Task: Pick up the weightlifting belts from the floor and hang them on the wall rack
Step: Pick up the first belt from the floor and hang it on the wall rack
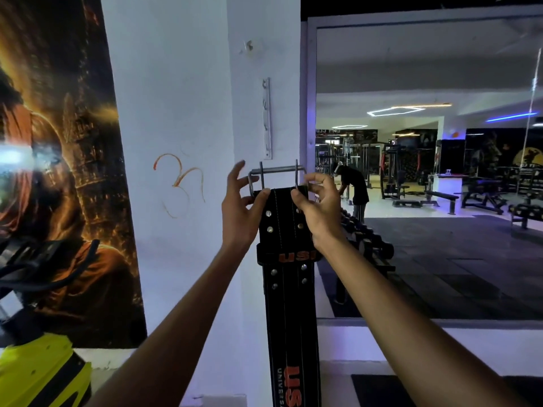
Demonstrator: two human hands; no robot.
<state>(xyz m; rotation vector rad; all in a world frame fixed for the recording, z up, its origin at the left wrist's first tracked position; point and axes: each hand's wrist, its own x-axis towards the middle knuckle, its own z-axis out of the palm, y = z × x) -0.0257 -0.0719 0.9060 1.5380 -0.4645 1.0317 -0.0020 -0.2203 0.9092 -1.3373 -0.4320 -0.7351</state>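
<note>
Centre frame: black belt [289,259] is being pinched at its buckle [277,179] by left hand [241,211] and right hand [318,208]; buckle should be lifted squarely onto wall rack [266,118] above.

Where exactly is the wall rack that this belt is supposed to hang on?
Find the white pillar between the orange poster and the big mirror. On its right-hand face, just above the belt and its metal buckle held in both hands, is the wall rack. It is a narrow, pale vertical strip with small hooks, the only fitting mounted there.
</note>
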